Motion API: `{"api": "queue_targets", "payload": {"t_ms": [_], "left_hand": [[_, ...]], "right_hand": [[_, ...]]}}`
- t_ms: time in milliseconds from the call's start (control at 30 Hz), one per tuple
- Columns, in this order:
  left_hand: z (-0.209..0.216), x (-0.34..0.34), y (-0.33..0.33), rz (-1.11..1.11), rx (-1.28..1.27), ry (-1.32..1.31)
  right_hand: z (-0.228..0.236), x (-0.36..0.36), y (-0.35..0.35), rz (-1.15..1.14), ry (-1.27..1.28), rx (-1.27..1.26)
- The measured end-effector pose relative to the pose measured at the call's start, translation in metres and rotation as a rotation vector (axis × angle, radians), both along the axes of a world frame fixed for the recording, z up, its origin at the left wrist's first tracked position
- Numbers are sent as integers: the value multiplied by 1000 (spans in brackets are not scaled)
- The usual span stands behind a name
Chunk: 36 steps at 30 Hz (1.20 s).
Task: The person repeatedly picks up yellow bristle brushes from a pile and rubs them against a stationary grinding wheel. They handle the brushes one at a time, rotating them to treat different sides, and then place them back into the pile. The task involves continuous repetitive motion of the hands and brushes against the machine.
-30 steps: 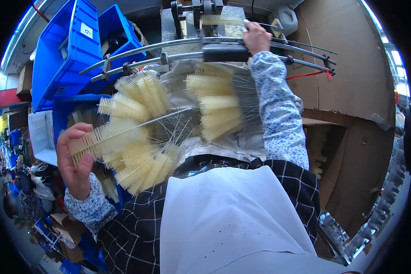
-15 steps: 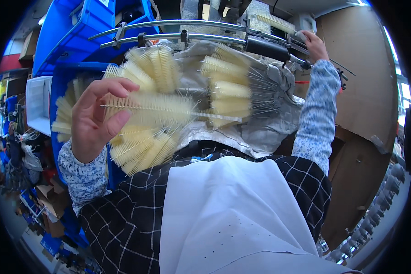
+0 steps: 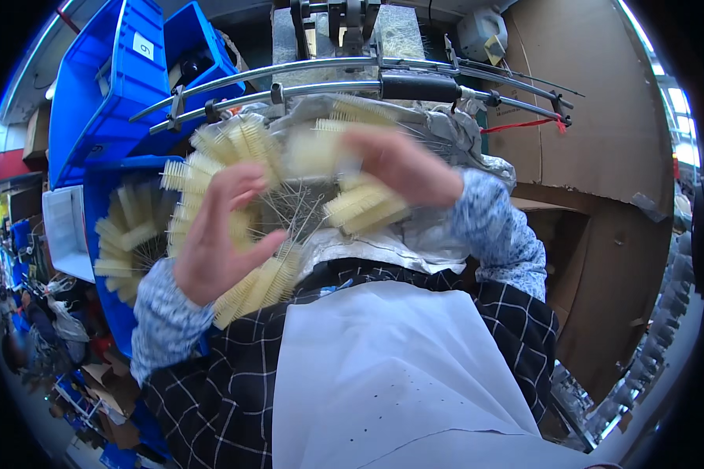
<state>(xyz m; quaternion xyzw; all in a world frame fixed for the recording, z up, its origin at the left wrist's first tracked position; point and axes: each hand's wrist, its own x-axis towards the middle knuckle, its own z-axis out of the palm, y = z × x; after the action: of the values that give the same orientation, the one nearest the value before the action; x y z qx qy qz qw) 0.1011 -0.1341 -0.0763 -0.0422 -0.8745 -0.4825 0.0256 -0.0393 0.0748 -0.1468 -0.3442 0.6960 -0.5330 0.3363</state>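
Observation:
My left hand [image 3: 223, 246] is over a fan of cream twisted-wire bristle brushes [image 3: 250, 285], fingers and thumb apart, with nothing held. From the right my right hand [image 3: 403, 166] reaches across, smeared by motion. A blurred pale bristle brush [image 3: 313, 151] is at its fingertips and appears gripped there; the exact finger position is unclear. Below that hand lies a second bunch of brushes [image 3: 361, 205], partly covered by it. Thin wire stems [image 3: 293, 207] cross between the two bunches. A silvery grey sheet [image 3: 368, 248] lies beneath the brushes across my lap.
Two metal rods [image 3: 321, 87] with a black roller [image 3: 420, 87] span the far side. Blue crates [image 3: 117, 86] stand far left; another blue crate [image 3: 102, 178] holds more brushes. A white tray [image 3: 66, 234] sits beside it. Tall cardboard [image 3: 587, 117] stands on the right.
My left hand has let go of the brush it held and opened. My right hand has swept from the far-right rods leftward and nearer, with a blurred brush. The view has shifted slightly.

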Motion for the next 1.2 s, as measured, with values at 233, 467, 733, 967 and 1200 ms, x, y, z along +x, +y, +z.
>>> {"api": "queue_targets", "payload": {"t_ms": [233, 467, 733, 967, 1200], "left_hand": [[-18, 94, -9, -459, -670, -595], [-41, 107, -2, -336, -843, -432], [-25, 86, -15, -225, -777, -411], [-10, 79, -21, -83, -780, -476], [-12, 86, -38, -80, -692, -494]], "right_hand": [[-68, -146, 21, -582, 1158, 670], [-77, -162, 16, -541, 1078, 799], [-75, -160, 14, -522, 1101, 780], [-73, -162, 11, -525, 1108, 728], [-76, -164, 16, -525, 1013, 699]]}}
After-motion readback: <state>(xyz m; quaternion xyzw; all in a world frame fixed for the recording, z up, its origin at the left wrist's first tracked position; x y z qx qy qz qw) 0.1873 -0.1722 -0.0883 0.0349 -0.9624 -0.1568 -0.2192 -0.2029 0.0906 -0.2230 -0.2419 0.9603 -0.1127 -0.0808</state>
